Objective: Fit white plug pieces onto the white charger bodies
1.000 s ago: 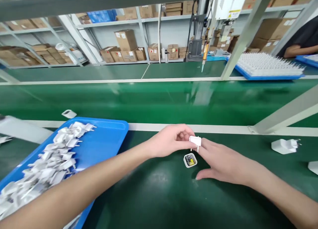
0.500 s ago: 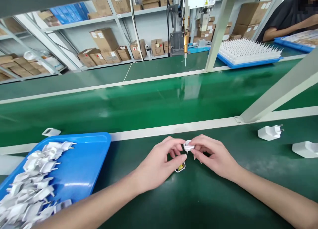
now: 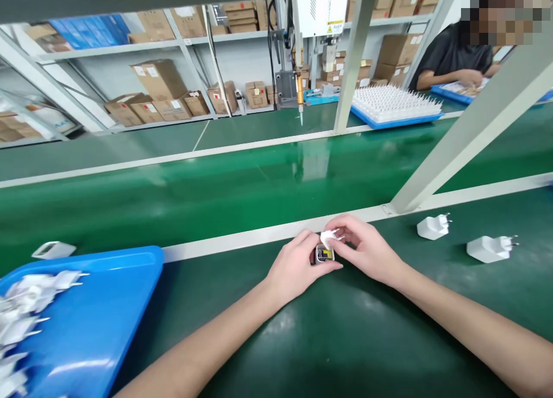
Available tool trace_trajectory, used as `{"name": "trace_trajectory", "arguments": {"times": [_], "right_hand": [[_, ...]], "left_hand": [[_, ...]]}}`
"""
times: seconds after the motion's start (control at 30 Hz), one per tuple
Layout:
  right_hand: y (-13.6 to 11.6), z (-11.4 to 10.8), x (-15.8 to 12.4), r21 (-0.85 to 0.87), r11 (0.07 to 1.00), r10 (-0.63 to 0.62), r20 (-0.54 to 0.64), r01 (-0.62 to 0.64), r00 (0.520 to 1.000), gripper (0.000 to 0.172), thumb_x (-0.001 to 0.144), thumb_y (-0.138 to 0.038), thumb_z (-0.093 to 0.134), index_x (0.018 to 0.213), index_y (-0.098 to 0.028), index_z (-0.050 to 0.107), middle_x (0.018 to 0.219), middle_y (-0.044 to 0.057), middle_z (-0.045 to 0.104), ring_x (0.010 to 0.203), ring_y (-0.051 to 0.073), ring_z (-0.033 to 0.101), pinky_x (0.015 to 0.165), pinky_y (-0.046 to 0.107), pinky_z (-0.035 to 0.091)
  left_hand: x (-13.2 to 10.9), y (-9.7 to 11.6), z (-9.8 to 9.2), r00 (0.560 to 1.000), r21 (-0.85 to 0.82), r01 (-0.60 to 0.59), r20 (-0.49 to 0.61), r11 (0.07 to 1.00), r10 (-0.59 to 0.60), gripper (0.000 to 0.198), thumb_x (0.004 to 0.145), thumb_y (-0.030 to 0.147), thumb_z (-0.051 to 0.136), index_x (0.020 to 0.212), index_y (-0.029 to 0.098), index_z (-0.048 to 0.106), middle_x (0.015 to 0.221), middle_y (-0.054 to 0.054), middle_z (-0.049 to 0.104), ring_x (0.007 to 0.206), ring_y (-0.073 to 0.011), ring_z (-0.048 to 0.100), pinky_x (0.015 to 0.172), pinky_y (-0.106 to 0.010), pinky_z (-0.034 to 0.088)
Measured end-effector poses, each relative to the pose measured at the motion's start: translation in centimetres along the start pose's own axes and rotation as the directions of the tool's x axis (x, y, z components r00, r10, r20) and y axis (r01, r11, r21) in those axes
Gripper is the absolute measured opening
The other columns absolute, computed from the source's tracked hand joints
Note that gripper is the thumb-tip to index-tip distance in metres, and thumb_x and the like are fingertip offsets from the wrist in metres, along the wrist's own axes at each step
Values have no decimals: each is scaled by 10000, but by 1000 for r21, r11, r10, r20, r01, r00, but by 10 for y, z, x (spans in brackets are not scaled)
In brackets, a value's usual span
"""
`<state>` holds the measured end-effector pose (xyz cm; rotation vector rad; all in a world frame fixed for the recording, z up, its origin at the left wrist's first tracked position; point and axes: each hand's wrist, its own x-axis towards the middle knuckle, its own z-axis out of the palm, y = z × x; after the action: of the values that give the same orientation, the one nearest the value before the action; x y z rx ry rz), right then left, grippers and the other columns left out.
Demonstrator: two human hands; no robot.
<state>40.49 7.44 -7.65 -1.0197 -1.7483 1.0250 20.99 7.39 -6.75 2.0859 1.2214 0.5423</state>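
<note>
My left hand (image 3: 298, 265) is closed around a small open charger housing (image 3: 324, 254) with a yellow part inside, held just above the green bench. My right hand (image 3: 367, 248) pinches a white plug cap (image 3: 329, 236) with two pins and holds it against the top of that housing. Both hands meet near the white strip along the conveyor's edge.
A blue tray (image 3: 99, 323) with several white plug caps (image 3: 26, 317) lies at the left. Two finished white chargers (image 3: 433, 226) (image 3: 490, 248) rest at the right. One white housing (image 3: 54, 249) sits behind the tray. A slanted metal post (image 3: 466, 127) rises at the right. Another person (image 3: 458, 58) works across the conveyor.
My left hand has picked the housing up from the bench, and my right hand has brought the plug cap down onto it. The view has shifted right.
</note>
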Motion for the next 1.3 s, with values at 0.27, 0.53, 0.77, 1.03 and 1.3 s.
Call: {"name": "trace_trajectory", "arguments": {"times": [0.27, 0.53, 0.77, 1.03, 1.3], "right_hand": [[16, -1, 6, 138, 989, 66, -99, -52, 993, 205, 928, -338, 666, 1106, -247, 623, 1054, 44, 661, 919, 191, 650, 823, 336, 574], [13, -5, 2, -31, 998, -57, -54, 55, 997, 172, 980, -279, 618, 1148, -263, 648, 1055, 53, 648, 886, 189, 629, 769, 330, 552], [10, -4, -1, -119, 983, -133, 65, 140, 989, 165, 968, -202, 634, 1124, -252, 651, 1038, 56, 582, 921, 196, 586, 795, 344, 521], [13, -10, -4, -127, 986, -103, 27, 106, 994, 151, 981, -210, 628, 1125, -252, 650, 1034, 45, 557, 925, 188, 547, 784, 328, 472], [10, -9, -8, -175, 952, -267, -65, 253, 961, 133, 996, -241, 579, 1118, -229, 630, 991, 57, 563, 888, 210, 552, 735, 358, 467]], "left_hand": [[17, -9, 2, 997, -114, 75, 33, 991, -71, 401, 793, 525, 760, 947, 220, 551, 843, 36, 581, 720, -145, 526, 624, -268, 385], [17, -13, 4, 994, -89, 83, 75, 993, -76, 315, 827, 430, 742, 867, 216, 515, 897, 30, 577, 793, -160, 554, 672, -280, 408], [18, -16, 7, 994, -136, 78, 84, 988, -67, 288, 856, 375, 726, 840, 217, 485, 862, 44, 561, 781, -145, 553, 676, -275, 399], [19, -8, 4, 994, -115, 83, 86, 990, -73, 327, 798, 320, 796, 820, 206, 491, 890, 27, 586, 818, -166, 577, 680, -286, 402], [16, -12, 3, 993, -108, 12, 115, 994, 0, 281, 804, 285, 791, 907, 204, 542, 972, 12, 593, 863, -176, 581, 711, -293, 428]]}}
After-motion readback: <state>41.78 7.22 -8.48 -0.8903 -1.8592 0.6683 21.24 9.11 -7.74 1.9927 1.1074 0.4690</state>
